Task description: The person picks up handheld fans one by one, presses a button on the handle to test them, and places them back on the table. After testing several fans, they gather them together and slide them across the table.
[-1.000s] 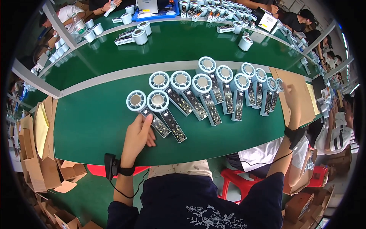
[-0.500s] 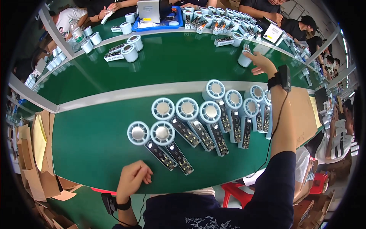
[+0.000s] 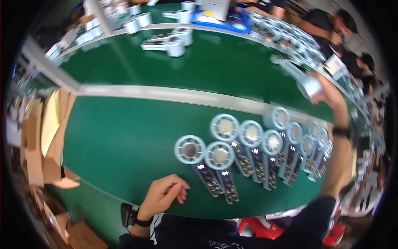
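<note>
In my raised right hand (image 3: 329,94) is a light blue handheld fan (image 3: 310,86), gripped by its round head over the far green bench. Its pale handle points away to the far left, and motion blurs it. My left hand (image 3: 166,194) rests at the near table edge, fingers curled in, with nothing visible in them. Just right of it lie two fan bodies (image 3: 219,155), round heads away from me, dark circuit boards showing along the handles. Several more fan bodies (image 3: 251,133) lie fanned out to the right, silver discs up.
A pale rail (image 3: 166,93) divides the near table from the far one. Two fans (image 3: 175,46) lie together beyond it. At the back are a blue tray (image 3: 222,23), many packed fans (image 3: 286,33) and other people. Cardboard (image 3: 35,145) stands at the left; red stools (image 3: 261,228) sit below.
My right hand, open beside a fan before, now grips a fan by its head. The whole view has swung, shifting the benches and fans rightward. My left hand stays by the table edge.
</note>
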A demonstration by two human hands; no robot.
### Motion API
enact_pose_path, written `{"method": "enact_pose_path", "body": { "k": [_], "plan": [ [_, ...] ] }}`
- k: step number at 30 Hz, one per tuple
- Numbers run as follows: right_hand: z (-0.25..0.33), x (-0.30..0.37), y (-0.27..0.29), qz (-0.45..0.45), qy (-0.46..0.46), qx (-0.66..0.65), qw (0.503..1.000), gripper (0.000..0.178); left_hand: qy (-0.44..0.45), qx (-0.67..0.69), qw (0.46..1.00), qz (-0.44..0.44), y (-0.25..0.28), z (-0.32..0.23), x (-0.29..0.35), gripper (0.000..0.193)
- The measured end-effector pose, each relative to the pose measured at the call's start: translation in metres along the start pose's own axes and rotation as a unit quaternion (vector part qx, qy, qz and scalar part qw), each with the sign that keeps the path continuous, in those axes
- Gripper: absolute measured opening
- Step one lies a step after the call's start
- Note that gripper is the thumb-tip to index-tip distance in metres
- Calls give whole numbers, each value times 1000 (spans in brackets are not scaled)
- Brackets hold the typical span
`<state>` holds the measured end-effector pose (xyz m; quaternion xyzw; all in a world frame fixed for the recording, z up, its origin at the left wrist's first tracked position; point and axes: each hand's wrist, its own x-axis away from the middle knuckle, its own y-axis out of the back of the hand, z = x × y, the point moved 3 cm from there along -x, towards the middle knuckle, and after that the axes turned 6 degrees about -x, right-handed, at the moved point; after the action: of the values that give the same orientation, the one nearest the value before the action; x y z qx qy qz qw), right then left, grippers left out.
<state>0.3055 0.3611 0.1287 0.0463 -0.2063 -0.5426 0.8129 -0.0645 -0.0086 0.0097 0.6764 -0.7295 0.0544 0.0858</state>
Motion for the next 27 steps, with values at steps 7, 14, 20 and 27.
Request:
{"method": "enact_pose_path", "body": {
  "k": [7, 14, 20, 27],
  "plan": [
    [92, 99, -199, 350, 160, 244, 890, 56, -17, 201, 979, -17, 17, 4, 11, 61],
    [98, 165, -319, 598, 238, 339, 686, 46, -25, 316, 864, 392, -10, 10, 33, 67],
    [91, 108, -320, 562, 265, 298, 725, 52, 8, 163, 947, 277, -2, 7, 28, 57],
    [19, -118, -85, 102, 41, -210, 972, 73, -176, 194, 963, -56, 3, 9, 12, 39]
  ]
}}
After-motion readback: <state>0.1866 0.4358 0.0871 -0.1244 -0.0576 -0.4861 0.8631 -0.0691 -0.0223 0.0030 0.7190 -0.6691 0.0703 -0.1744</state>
